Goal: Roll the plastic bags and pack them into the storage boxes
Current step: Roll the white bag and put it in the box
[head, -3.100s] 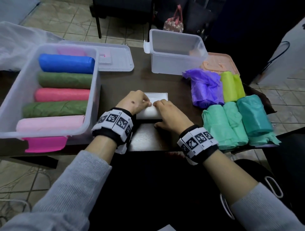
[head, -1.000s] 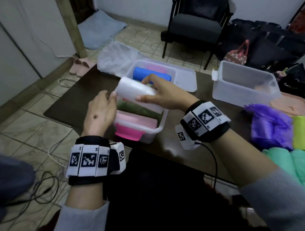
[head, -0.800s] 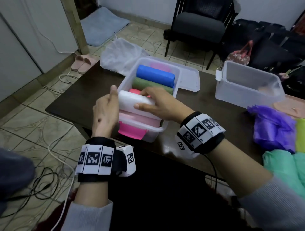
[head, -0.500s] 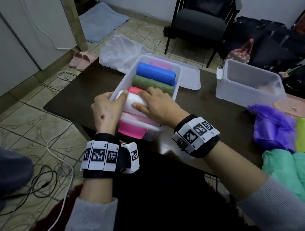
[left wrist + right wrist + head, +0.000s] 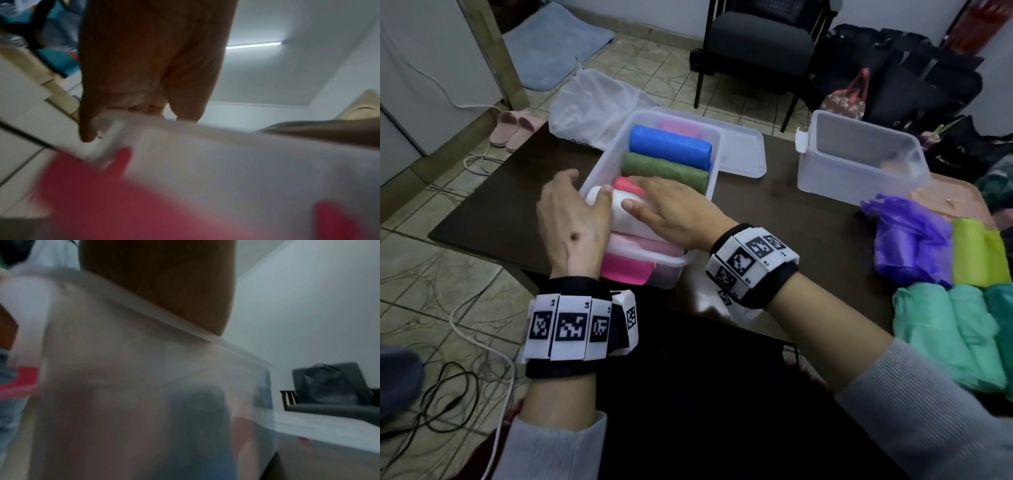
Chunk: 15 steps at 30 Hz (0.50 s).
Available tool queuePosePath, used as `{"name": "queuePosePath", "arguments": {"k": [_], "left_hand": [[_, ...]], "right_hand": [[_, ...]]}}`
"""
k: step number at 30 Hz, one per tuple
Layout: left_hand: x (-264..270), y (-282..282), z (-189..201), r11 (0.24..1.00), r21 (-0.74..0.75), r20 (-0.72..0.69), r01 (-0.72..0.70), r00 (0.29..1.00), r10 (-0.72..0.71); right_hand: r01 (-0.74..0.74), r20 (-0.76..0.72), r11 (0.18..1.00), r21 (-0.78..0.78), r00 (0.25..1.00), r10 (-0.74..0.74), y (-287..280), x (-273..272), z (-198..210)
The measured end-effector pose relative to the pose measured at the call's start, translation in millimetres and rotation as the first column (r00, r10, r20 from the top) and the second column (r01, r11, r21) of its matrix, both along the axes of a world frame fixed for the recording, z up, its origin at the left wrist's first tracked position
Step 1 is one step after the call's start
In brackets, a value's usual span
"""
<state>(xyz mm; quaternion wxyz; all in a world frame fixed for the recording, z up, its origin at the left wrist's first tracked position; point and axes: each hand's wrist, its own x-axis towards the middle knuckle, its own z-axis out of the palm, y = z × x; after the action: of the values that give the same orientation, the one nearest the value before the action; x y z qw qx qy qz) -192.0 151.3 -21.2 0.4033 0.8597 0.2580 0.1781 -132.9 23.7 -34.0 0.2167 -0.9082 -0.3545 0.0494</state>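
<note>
A white bag roll (image 5: 619, 210) lies in the near part of the left storage box (image 5: 717, 140), on top of a pale pink roll (image 5: 647, 245). Behind it in the box lie pink (image 5: 625, 183), green (image 5: 664, 169) and blue (image 5: 671, 145) rolls. My right hand (image 5: 674, 212) lies over the white roll, fingers across its top and thumb on its near side. My left hand (image 5: 575, 219) is at the box's left wall, its thumb on the roll's left end and its fingers outside the wall. Both wrist views are blurred and show only palm and box wall (image 5: 205, 146).
A second clear box (image 5: 859, 157) stands at the back right, with a lid (image 5: 741, 154) between the boxes. Loose purple (image 5: 907, 240), yellow-green (image 5: 979, 253) and mint bags (image 5: 945, 335) lie at the table's right. A white bag (image 5: 592, 99) lies at the far left corner, beyond it a chair (image 5: 756, 44).
I rolled the white bag on the table, lifted it over to the left box with both hands, and lowered it in. It now sits lower, against the pink roll.
</note>
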Motion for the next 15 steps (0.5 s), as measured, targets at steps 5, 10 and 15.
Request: {"name": "queuePosePath", "arguments": {"k": [5,10,15], "left_hand": [[-3,-55,27,0.967,0.183,0.362,0.174,0.903,-0.231],[-2,-128,19,0.862,0.183,0.382,0.472,0.774,-0.505],[0,-188,-31,0.694,0.161,0.099,0.702,0.688,-0.719]], "right_hand": [[0.253,-0.028,0.792,0.555,0.958,-0.286,-36,-7,4],[0.649,0.0,0.603,0.464,0.681,-0.733,-141,-9,5],[0.967,0.076,0.234,0.097,0.227,-0.971,-261,-34,4]]}}
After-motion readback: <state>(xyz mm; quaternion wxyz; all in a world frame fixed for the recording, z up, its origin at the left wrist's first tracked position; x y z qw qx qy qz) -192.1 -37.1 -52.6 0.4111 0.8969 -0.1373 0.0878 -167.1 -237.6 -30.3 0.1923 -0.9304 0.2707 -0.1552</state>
